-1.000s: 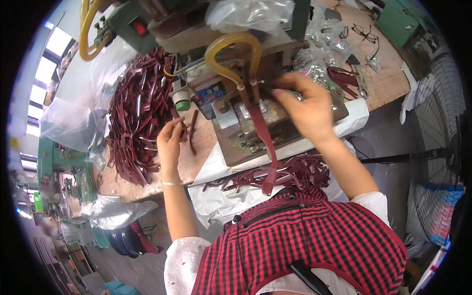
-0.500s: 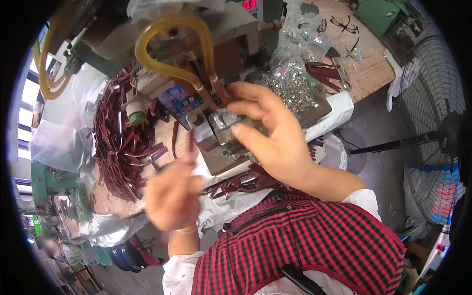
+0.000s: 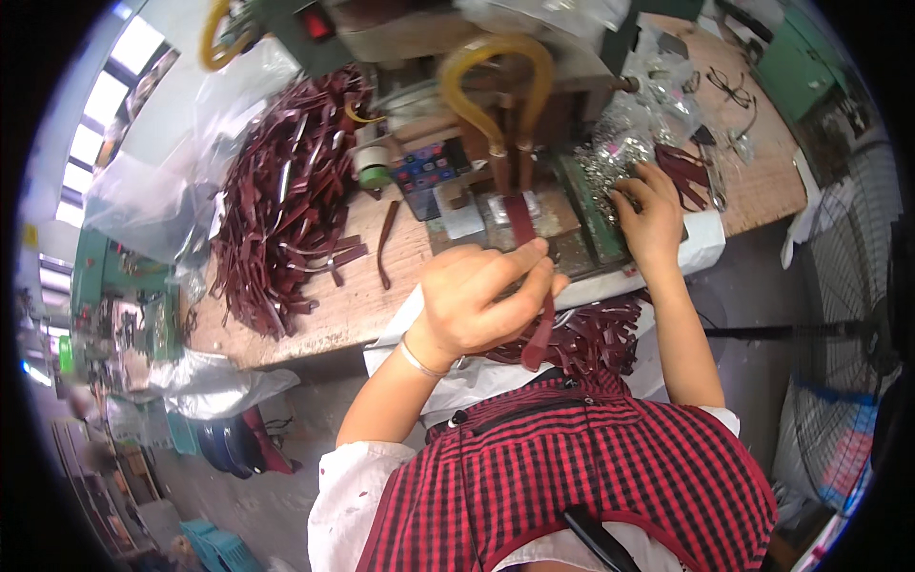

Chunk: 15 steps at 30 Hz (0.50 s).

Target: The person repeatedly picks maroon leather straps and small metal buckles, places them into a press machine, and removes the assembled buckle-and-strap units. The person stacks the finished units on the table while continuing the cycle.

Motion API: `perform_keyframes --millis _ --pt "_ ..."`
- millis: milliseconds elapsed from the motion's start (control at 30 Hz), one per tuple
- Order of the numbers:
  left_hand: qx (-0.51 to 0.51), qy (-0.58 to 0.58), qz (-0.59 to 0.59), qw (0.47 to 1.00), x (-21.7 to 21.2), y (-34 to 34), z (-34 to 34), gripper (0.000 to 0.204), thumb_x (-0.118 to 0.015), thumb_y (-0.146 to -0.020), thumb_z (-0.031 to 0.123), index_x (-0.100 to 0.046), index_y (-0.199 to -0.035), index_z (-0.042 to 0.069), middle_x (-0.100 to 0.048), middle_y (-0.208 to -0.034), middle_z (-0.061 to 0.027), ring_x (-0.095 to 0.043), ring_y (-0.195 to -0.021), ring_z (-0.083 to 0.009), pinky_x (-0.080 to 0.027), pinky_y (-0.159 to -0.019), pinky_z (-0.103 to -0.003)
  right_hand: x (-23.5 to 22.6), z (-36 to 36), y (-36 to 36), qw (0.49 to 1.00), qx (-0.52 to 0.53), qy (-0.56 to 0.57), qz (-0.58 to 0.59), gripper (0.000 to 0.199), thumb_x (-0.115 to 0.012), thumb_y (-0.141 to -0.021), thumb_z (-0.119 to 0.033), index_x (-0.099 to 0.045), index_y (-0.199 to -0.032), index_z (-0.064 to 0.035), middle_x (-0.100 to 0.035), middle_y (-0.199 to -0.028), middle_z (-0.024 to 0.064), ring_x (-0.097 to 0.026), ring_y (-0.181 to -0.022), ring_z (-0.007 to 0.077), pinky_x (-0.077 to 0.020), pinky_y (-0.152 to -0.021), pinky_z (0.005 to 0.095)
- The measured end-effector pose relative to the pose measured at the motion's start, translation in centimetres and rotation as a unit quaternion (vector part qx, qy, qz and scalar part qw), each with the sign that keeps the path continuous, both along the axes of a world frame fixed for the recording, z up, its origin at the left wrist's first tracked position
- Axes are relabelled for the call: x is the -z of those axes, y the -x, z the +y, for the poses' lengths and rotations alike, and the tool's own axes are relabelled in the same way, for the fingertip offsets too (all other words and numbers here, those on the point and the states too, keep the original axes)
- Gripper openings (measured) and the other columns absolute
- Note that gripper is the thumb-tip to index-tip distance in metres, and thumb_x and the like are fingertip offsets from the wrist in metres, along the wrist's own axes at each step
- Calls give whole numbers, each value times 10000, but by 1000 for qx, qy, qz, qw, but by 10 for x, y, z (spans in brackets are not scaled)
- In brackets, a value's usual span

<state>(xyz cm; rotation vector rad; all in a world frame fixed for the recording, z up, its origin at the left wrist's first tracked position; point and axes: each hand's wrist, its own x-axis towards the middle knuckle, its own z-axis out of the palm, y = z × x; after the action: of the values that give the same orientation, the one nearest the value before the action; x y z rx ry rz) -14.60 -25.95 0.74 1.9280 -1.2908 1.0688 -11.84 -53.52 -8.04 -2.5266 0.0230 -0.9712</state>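
My left hand (image 3: 486, 297) is closed, thumb against fingers, around a dark red strap (image 3: 538, 345). The strap's upper end lies on a small metal fixture (image 3: 499, 210) of the bench machine, under two copper-coloured prongs (image 3: 513, 170). Its lower end hangs below my hand toward the apron. To the right, my right hand (image 3: 653, 217) reaches into a pile of small shiny metal pieces (image 3: 599, 172). Its fingers are bent and apart at the pile's edge; no piece shows clearly in them.
A big heap of dark red straps (image 3: 286, 200) covers the table's left side, with one loose strap (image 3: 387, 243) beside it. More straps (image 3: 605, 334) lie at the front edge. Yellow tubing (image 3: 453, 81) loops above the prongs. Glasses (image 3: 729, 88) lie at the back right; a fan (image 3: 839, 315) stands right.
My right hand has left the fixture and moved right to the metal pieces. My left hand has come rightward to the fixture, where it now holds a strap. The view has shifted.
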Motion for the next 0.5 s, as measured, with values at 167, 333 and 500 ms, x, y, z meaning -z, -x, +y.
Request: perform_keyframes --millis 167,333,500 --pt "-43 43 89 994 -3 24 -3 272 -875 -733 94 -749 -973 84 -773 -1024 -116 -666 -641 -180 -487 -527 -271 0 1 -6 1000 -4 12 -21 124 -705 -895 -119 -763 -982 -53 -734 -1058 138 -678 -1067 345 -520 -938 441" --pt "-219 87 97 967 24 52 70 172 -805 -798 41 -756 -963 38 -773 -1036 -106 -699 -753 -200 -537 -662 -311 -8 -4 20 997 -18 -65 -40 128 -652 -931 -80 -751 -996 -31 -730 -980 147 -681 -937 334 -518 -860 410" --pt "-425 -3 87 901 3 -20 136 84 -794 -813 73 -758 -887 54 -688 -855 -53 -600 -800 -247 -456 -730 -351 -26 10 13 978 -68 -194 -21 187 -639 -954 -71 -753 -1096 -30 -747 -1000 127 -704 -916 240 -525 -854 341"
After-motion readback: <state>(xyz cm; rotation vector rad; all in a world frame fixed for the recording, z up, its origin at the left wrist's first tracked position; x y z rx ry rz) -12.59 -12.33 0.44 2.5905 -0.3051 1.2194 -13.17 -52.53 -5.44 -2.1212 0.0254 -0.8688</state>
